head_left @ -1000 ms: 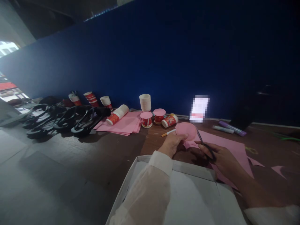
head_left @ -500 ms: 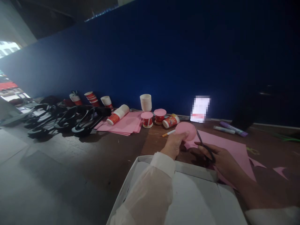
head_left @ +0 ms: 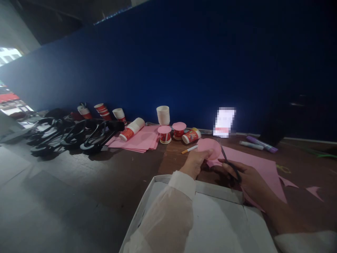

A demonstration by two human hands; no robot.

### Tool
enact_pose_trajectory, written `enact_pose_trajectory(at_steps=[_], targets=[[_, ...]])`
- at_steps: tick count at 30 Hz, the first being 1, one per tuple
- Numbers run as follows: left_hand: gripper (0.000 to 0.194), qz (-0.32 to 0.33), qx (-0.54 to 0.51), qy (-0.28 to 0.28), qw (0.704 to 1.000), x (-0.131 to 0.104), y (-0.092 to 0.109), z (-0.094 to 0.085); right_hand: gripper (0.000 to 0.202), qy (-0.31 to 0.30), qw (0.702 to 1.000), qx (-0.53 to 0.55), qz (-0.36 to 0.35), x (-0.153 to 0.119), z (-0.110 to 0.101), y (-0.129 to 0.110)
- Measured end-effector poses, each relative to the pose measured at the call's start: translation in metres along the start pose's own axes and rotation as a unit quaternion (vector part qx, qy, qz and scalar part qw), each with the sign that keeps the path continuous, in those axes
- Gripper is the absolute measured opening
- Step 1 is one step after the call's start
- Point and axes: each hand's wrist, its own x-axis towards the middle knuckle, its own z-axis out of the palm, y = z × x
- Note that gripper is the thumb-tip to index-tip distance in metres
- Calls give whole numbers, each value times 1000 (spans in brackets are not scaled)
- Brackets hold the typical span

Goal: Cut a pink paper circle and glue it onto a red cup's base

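My left hand [head_left: 196,161] pinches a round piece of pink paper [head_left: 209,148], its thumb lying on top. Dark scissors [head_left: 228,162] are gripped in my right hand [head_left: 246,177], their blades pointing up along the right edge of the round piece. Beneath and to the right lies a larger pink sheet [head_left: 259,168]. Pink scraps [head_left: 314,192] rest at the far right. Two red cups, one on the left [head_left: 165,137] and one on the right [head_left: 179,133], stand beyond my left hand with pink discs on top.
A white box [head_left: 218,218] is close to me. Behind are a white cup stack [head_left: 163,115], a fallen red cup [head_left: 191,135], a lit phone [head_left: 224,122] and markers [head_left: 262,144]. Pink sheets [head_left: 144,138] and black headset-like items [head_left: 89,135] lie left.
The scissor blades have shifted slightly at the edge of the round paper. Both hands stay almost in place, and the view has moved very little.
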Motion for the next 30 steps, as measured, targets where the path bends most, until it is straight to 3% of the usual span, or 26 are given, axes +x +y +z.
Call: enact_pose_trajectory(at_steps=[20,30], targets=[[31,19,7,-17,1000,14,-11,-10,51,25,1000,7,-5,-8,7,-11],[36,6,9,-18,1000,16,-9,-10,48,16,997,-69,-33,-5,2,-17]])
